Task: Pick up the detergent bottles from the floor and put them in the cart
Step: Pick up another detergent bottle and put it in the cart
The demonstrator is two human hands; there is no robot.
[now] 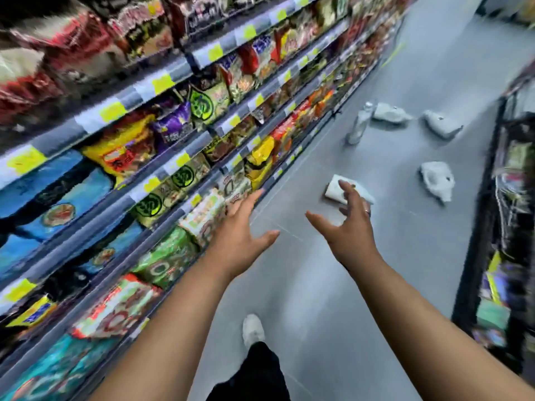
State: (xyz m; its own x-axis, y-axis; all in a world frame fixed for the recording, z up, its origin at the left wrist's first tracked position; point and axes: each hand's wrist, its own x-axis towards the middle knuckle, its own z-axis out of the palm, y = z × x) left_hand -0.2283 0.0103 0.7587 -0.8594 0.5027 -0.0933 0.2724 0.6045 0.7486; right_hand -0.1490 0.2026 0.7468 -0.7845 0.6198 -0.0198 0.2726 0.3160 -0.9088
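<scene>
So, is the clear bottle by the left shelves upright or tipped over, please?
Upright, apparently: the clear bottle stands on its base on the floor, cap uppermost, though blurred.

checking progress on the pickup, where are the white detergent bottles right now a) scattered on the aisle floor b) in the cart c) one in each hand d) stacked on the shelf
a: the white detergent bottles lie on the grey floor ahead, and the left hand and right hand both hold nothing
</scene>
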